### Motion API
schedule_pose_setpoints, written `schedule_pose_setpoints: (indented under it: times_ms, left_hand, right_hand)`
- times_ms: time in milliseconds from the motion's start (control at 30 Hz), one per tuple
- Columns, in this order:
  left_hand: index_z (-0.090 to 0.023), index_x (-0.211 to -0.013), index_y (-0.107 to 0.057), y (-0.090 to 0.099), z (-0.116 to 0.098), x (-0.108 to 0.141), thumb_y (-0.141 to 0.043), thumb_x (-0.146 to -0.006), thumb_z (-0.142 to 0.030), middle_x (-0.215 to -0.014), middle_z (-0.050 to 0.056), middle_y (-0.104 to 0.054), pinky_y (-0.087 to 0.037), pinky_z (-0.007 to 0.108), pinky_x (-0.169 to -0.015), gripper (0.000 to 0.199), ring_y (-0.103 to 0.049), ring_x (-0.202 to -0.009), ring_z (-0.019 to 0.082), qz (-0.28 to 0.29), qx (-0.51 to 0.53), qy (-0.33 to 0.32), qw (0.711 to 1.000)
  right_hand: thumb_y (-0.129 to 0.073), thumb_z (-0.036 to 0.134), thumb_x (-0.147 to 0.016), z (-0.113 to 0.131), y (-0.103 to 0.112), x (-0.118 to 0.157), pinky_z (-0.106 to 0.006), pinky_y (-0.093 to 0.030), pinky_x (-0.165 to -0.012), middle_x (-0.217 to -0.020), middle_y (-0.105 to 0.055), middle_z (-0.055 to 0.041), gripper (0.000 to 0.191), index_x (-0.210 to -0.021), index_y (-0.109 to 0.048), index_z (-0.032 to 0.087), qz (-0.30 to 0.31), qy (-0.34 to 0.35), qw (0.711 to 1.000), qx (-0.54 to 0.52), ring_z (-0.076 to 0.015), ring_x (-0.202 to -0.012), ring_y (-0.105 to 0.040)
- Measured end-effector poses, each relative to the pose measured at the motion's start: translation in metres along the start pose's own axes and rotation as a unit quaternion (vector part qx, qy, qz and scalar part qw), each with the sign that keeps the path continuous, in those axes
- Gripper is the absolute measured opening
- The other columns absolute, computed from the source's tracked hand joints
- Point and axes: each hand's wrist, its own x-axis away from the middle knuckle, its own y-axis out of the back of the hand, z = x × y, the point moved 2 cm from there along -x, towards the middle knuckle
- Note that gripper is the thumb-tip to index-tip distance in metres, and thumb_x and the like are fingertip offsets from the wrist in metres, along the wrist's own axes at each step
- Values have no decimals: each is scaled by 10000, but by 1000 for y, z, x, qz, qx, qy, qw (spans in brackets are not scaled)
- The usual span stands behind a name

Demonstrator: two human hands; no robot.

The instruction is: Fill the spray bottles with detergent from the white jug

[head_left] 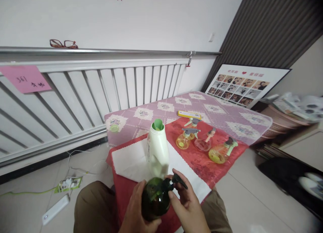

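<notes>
A dark green pump bottle (155,199) lies tilted between my hands, its black pump head (179,181) pointing right. My left hand (137,209) is wrapped round the bottle's body from the left and below. The fingers of my right hand (185,202) close about the collar under the pump head. Just beyond, a pale green jug-shaped bottle (158,150) stands upright on a white cloth (128,162), a green spout insert showing in its open mouth. Its lower front is partly hidden behind the pump bottle.
Several small spray bottles (183,141) with yellowish or clear contents stand on the red cloth (174,125). A yellow flat case (189,115) and a light green cap (114,128) lie on the patterned tablecloth (165,107). A white radiator (88,88) runs behind the table.
</notes>
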Motion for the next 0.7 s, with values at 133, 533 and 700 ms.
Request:
schedule_pose_setpoints:
  times_ms: [133,533,700]
  left_hand:
    - [-191,-1463,-118,1,1,1,-742,-557,-143,-1413,185,-424,-436,510,-1040,1101,-429,-1304,359,-26,12,-33,999]
    - [-213,-1401,-193,7,1,0,-697,-531,-151,-1382,164,-451,-381,518,-1067,1007,-472,-1263,345,-39,170,96,980]
    - [-177,-1387,-225,23,11,-3,-696,-618,-319,-1376,182,-443,-362,528,-1078,913,-467,-1265,353,-95,184,126,970]
  right_hand:
    - [-727,329,-709,1,-1,-1,-284,-558,-795,-1070,-696,-43,537,-1218,-562,284,-12,-2,1000,-1,-185,-929,-662]
    - [-784,421,-654,30,29,-36,-342,-519,-878,-983,-743,-51,438,-1041,-664,254,-112,4,986,-127,-200,-947,-677]
    - [-742,401,-691,32,62,-62,-285,-528,-774,-901,-677,45,256,-897,-639,288,-204,41,951,-229,-105,-779,-629]
